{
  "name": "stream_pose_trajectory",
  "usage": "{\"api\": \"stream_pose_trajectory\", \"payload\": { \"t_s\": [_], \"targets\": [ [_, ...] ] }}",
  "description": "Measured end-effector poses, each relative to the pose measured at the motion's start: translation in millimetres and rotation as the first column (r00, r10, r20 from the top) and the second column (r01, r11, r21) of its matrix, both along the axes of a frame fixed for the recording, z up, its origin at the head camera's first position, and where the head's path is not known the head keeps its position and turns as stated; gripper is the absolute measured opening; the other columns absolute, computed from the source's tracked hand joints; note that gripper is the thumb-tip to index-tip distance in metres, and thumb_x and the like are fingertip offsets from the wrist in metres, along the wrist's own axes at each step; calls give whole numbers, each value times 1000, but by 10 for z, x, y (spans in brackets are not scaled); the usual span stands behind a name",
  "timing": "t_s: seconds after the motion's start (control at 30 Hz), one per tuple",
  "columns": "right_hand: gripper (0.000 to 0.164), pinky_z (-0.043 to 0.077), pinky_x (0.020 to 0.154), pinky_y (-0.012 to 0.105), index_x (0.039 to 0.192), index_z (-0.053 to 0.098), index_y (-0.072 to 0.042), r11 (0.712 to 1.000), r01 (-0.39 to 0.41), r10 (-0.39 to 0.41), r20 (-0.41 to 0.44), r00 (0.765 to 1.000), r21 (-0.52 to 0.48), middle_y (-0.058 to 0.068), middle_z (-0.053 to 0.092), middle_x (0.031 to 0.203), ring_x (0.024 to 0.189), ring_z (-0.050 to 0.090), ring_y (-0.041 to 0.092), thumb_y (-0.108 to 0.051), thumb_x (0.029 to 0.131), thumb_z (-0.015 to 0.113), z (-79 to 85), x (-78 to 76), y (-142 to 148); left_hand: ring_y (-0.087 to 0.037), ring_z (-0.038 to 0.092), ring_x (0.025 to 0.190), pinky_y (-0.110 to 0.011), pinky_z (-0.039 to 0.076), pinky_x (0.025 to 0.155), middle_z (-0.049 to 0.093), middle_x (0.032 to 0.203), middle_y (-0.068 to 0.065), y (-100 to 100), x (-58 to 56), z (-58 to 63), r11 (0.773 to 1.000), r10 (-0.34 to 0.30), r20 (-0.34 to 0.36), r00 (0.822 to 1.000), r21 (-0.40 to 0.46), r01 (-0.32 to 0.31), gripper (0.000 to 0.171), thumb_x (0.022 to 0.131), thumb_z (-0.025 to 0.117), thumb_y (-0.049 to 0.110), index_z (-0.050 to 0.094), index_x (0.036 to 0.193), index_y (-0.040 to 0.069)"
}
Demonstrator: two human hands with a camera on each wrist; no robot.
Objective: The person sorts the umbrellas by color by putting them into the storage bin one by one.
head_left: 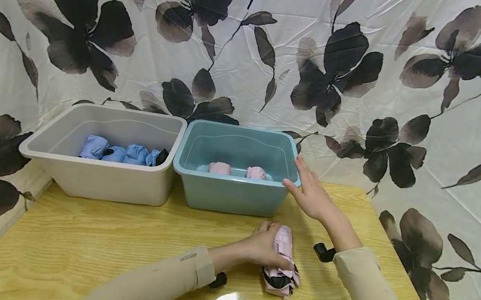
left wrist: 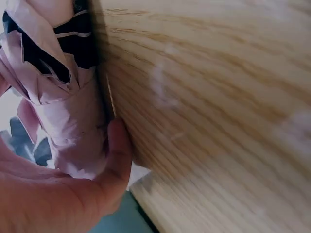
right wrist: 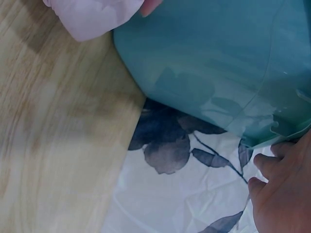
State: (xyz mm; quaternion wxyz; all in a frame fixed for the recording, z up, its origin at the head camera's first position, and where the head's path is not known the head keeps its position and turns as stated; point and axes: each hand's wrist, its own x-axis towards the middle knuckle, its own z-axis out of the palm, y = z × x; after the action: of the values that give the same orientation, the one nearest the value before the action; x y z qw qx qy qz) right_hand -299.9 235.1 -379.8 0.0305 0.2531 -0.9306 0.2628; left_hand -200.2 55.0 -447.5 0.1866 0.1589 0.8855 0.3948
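My left hand [head_left: 263, 249] grips a folded pink umbrella [head_left: 284, 241] lying on the table, its black lining and a thin strap showing at the near end. In the left wrist view, a finger curves along the umbrella's [left wrist: 73, 126] side beside the wood. My right hand [head_left: 316, 196] is at the right rim of the teal bin [head_left: 236, 195], with thumb and fingers spread. Fingertips meet the rim in the right wrist view, where that hand [right wrist: 286, 184] shows at the lower right. Inside the teal bin are two pink rolled bundles [head_left: 220, 168].
Left of the teal bin stands a light grey bin [head_left: 103, 178] holding several blue folded bundles [head_left: 136, 153] with black parts. Both bins are at the back of the wooden table [head_left: 128, 236], against a floral curtain [head_left: 248, 73].
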Motion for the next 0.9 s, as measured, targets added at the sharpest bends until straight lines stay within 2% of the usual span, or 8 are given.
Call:
{"api": "stream_pose_trajectory", "payload": {
  "t_s": [0.17, 0.43, 0.67, 0.9],
  "targets": [
    [79, 10, 126, 58, 165, 14, 0, 1000, 0, 0, -2, 1000, 0, 17, 6, 174, 159, 12, 37, -48, 110, 44, 6, -5, 0, -30, 50, 121, -46, 48, 104, 39, 139, -14, 37, -15, -3, 996, 34, 13, 999, 76, -35, 114, 69, 96, 37, 34, 159, 5],
    [80, 9, 126, 58, 165, 13, 0, 1000, 3, -3, 1, 1000, 0, 18, 7, 173, 159, 12, 36, -49, 110, 44, 1, 0, -3, -35, 52, 122, -46, 50, 101, 30, 151, -19, 62, 38, -29, 987, 67, 5, 998, 147, -67, 112, 68, 97, 26, 33, 159, 5],
    [80, 9, 126, 58, 165, 14, -1, 1000, 0, 0, -4, 1000, -8, 18, 7, 173, 159, 12, 37, -49, 110, 44, -3, -9, 4, -33, 51, 122, -44, 50, 101, 25, 153, -14, 19, 111, -15, 973, 53, 16, 998, 225, -56, 115, 67, 96, 18, 31, 161, 11],
    [80, 10, 126, 58, 165, 14, 0, 1000, 5, -5, -5, 1000, 0, 17, 7, 174, 159, 12, 36, -50, 110, 44, -8, -15, 2, -28, 49, 121, -42, 47, 102, 23, 152, -11, -92, 193, -18, 952, 28, 18, 999, 305, -33, 114, 67, 94, 16, 30, 161, 16]
  ]
}}
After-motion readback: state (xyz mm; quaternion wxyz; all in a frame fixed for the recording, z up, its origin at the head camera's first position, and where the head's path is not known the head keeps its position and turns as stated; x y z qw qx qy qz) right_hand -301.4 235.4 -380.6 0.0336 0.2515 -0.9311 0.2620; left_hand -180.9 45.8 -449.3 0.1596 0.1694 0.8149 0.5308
